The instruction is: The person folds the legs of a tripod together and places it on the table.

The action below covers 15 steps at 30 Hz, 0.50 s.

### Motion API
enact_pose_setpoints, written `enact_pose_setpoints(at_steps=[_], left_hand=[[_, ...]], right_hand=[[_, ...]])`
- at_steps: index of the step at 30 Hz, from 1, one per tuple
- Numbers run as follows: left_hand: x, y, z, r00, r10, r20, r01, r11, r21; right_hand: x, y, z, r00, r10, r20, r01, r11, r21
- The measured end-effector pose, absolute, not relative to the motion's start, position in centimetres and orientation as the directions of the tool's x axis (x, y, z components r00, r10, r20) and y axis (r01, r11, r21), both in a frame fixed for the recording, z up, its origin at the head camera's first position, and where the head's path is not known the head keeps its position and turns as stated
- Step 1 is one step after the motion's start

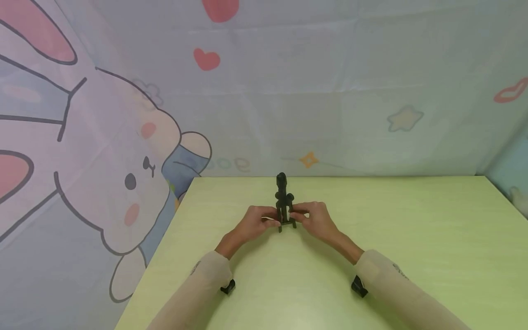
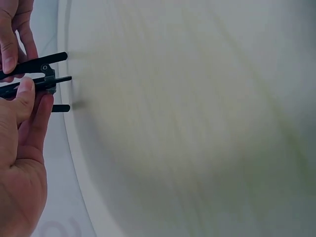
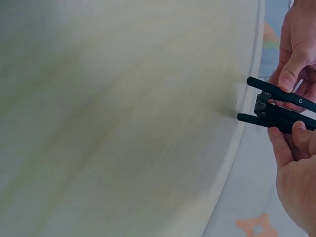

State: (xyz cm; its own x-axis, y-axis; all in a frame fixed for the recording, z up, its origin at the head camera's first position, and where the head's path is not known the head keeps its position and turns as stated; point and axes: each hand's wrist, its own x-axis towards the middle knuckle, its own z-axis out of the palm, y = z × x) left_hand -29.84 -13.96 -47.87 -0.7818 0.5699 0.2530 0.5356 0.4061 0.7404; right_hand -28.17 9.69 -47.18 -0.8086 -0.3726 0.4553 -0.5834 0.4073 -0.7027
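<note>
A small black tripod (image 1: 282, 195) stands upright at the middle of the table, its legs pointing down and spread a little. From the left, my left hand (image 1: 255, 222) pinches one leg between thumb and fingers. My right hand (image 1: 317, 222) does the same to a leg on the other side. In the left wrist view, the tripod legs (image 2: 34, 65) run between the two hands, with a small hinged brace joining them. The right wrist view shows the leg tips (image 3: 252, 82) close over the tabletop, and both thumbs lying along the legs.
The pale yellow-green table (image 1: 412, 238) reaches back to a hanging cloth backdrop (image 1: 288, 105) printed with hearts, stars and a big cartoon rabbit. Small black wrist-worn devices (image 1: 359, 286) show below the light sleeves (image 1: 198, 286).
</note>
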Motion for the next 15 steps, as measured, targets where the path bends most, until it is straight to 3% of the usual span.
enact_pose_setpoints(at_steps=[15], left_hand=[[-30.03, -13.73, -47.8, -0.698, 0.593, 0.401, 0.701, 0.453, 0.551]], right_hand=[[-28.26, 9.72, -47.56, -0.814, -0.351, 0.462, -0.578, 0.411, -0.705]])
